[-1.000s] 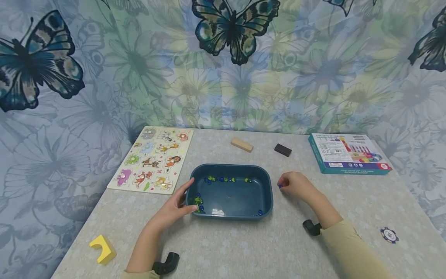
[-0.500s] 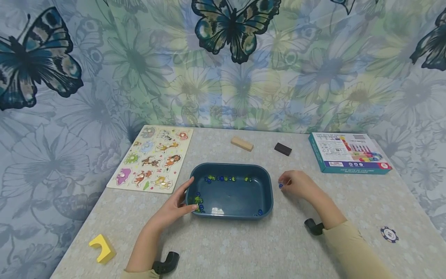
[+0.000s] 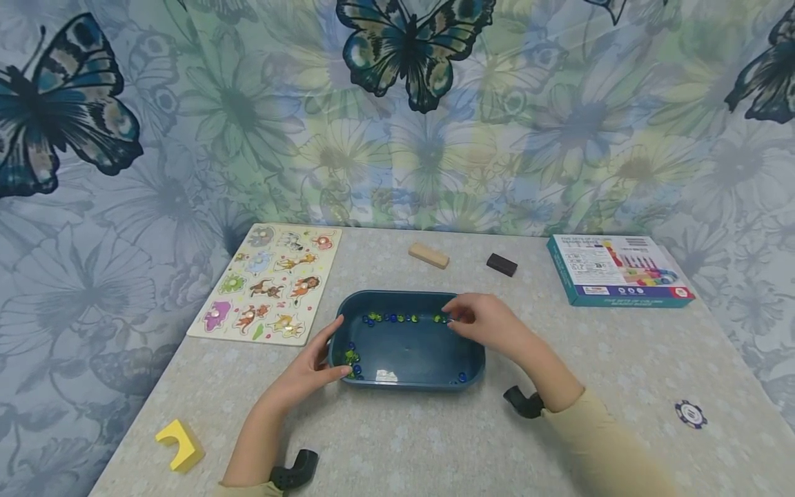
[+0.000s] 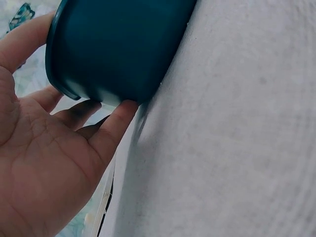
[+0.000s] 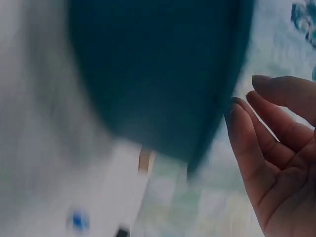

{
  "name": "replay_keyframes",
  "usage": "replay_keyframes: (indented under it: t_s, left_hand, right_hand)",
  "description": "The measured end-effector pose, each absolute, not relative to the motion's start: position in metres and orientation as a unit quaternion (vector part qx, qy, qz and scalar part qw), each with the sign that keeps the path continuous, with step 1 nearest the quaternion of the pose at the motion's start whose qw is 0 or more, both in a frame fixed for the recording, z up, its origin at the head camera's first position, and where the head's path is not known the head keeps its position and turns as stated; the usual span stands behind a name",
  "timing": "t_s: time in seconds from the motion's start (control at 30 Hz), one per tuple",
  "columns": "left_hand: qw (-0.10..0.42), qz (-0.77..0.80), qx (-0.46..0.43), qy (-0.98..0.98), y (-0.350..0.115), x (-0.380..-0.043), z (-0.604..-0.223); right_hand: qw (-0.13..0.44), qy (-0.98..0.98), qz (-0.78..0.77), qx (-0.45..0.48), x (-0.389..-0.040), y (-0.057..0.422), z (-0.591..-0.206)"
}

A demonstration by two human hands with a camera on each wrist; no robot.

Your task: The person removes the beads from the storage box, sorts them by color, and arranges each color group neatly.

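A dark blue plastic tub [image 3: 406,355] sits mid-table, with blue and yellow-green marbles [image 3: 397,318] along its back wall and more in its left corner. My left hand [image 3: 310,369] grips the tub's left end, thumb over the rim and fingertips against the outer wall in the left wrist view. My right hand [image 3: 487,323] reaches over the tub's right rim, close above the back-row marbles. In the right wrist view, its fingers [image 5: 244,133] are loosely bent, with nothing showing between them. A small blurred blue thing [image 5: 78,220] lies on the table outside the tub.
An animal puzzle board [image 3: 267,283] lies left of the tub. Behind it are a light wooden block [image 3: 428,255] and a black block [image 3: 502,264]. A boxed toy [image 3: 621,270] sits at the back right, a poker chip [image 3: 691,414] front right, a yellow arch block [image 3: 180,445] front left.
My right hand has moved left from beside the tub, where a blue marble was at its fingertips, to over the tub's right rim. The left hand keeps its grip.
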State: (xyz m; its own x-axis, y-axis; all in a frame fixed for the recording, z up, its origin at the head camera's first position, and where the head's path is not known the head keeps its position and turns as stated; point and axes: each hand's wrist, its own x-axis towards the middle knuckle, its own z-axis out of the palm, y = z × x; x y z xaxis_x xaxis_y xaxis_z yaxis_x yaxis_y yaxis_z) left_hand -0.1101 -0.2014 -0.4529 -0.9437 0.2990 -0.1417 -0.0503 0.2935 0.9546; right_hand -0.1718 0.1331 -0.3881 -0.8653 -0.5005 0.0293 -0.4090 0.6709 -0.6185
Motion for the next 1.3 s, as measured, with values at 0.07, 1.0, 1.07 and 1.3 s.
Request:
replay_keyframes:
  t_s: [0.07, 1.0, 1.07, 1.3]
  left_hand:
    - [0.148, 0.589, 0.077, 0.79, -0.201, -0.11, -0.452]
    - [0.152, 0.61, 0.08, 0.774, -0.205, -0.11, -0.457]
    - [0.151, 0.611, 0.081, 0.773, -0.206, -0.11, -0.457]
    - [0.159, 0.613, 0.076, 0.77, -0.204, -0.111, -0.455]
  right_hand:
    - [0.082, 0.902, -0.325, -0.271, -0.17, 0.116, -0.393]
    - [0.206, 0.882, -0.244, -0.348, -0.155, -0.016, -0.433]
    - [0.204, 0.886, -0.234, -0.345, -0.155, -0.019, -0.433]
    - [0.198, 0.887, -0.243, -0.338, -0.156, -0.014, -0.431]
